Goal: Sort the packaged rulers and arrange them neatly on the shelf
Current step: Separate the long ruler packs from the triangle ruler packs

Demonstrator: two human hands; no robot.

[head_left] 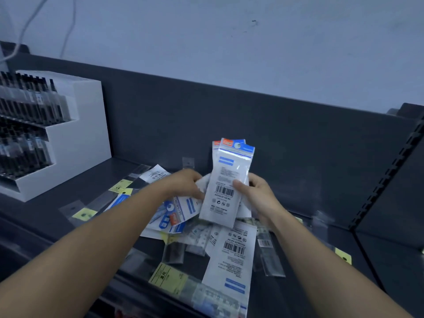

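Note:
My right hand (257,198) grips a small upright stack of white ruler packets (229,175) with blue and orange tops, barcode side facing me. My left hand (183,184) reaches in beside that stack and closes on another white and blue packet (183,210) lying tilted on the pile. Below the hands a loose heap of packets covers the dark shelf (68,198): a long white packet with a barcode (234,255), clear sleeves with yellow labels (168,278), and narrow clear ruler sleeves (268,251).
A white stepped display box (75,138) full of dark pens stands at the left of the shelf. The dark back panel (275,125) rises behind the pile. A slotted upright (385,180) borders the shelf on the right. More yellow-labelled sleeves (85,213) lie at the left.

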